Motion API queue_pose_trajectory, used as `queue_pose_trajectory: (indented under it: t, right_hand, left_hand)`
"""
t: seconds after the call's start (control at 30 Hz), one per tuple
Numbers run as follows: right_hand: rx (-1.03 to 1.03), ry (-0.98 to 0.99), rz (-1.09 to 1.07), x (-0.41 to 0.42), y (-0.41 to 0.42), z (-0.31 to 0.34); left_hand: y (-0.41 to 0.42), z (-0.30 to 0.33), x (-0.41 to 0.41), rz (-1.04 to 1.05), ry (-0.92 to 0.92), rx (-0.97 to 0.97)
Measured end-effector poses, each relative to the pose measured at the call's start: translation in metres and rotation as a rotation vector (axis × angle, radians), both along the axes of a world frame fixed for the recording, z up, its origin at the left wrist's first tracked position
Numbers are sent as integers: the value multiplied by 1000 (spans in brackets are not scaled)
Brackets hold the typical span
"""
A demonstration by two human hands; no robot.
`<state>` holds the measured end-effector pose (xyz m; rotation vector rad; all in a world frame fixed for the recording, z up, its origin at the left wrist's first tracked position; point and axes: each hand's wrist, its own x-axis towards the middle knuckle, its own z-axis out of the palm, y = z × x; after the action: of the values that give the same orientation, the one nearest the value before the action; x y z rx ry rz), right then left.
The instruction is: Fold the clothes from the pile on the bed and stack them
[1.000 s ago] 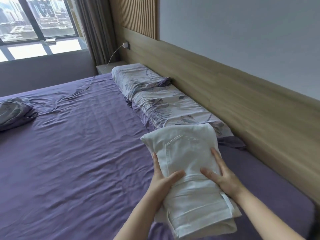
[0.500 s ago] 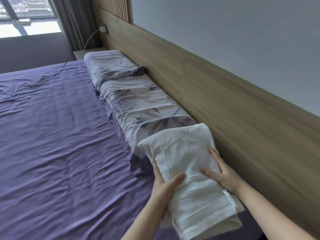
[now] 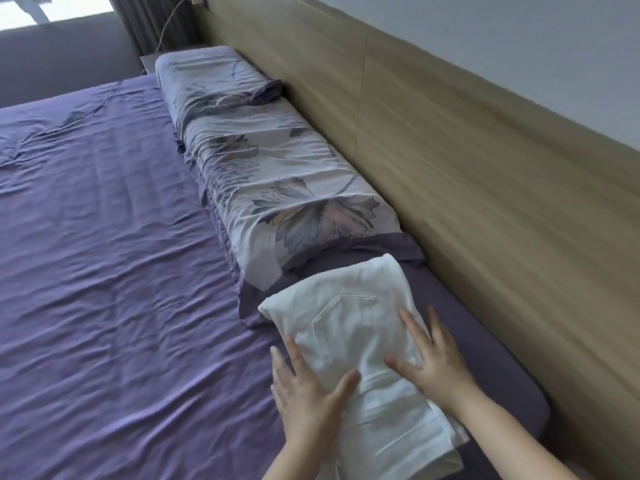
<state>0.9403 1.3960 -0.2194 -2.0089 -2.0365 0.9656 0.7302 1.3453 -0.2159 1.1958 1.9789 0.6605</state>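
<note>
Two hands lie flat on the folded white clothes (image 3: 360, 344). The left hand (image 3: 308, 393) has its fingers spread wide. Its thumb lies on the cloth and its other fingers run along the left side of the fold, down by the sheet (image 3: 104, 271). The right hand (image 3: 433, 362) is spread wide too and presses on top of the fold, near its right side. Neither hand grips anything.

No words or labels can be read. The only mark on the clothes is a stitched pocket shape, just ahead of the fingertips.

The fold lies on the bed under both hands and reaches past them, away from the person. Its far end stops just short of a flowered pillow (image 3: 294, 192). A second pillow (image 3: 207, 81) lies farther off in the same row. The near end of the fold sits between the two wrists.

Right of the right hand there is a thin strip of dark sheet, then the bed's edge, then the wooden headboard (image 3: 485, 168) close by. That side is tight. Left of the left hand the purple sheet runs wide and open, with many wrinkles. Far ahead, past the pillows, a curtain (image 3: 149, 22) hangs and a thin cable (image 3: 169, 26) runs down beside it.
</note>
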Motion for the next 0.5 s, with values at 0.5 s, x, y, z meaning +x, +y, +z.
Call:
queue_pose_trajectory:
  t: [0.5]
  right_hand:
    - [-1,-392,278,-5,3,-11]
  left_hand:
    - [10,-23,7,-575,721,157]
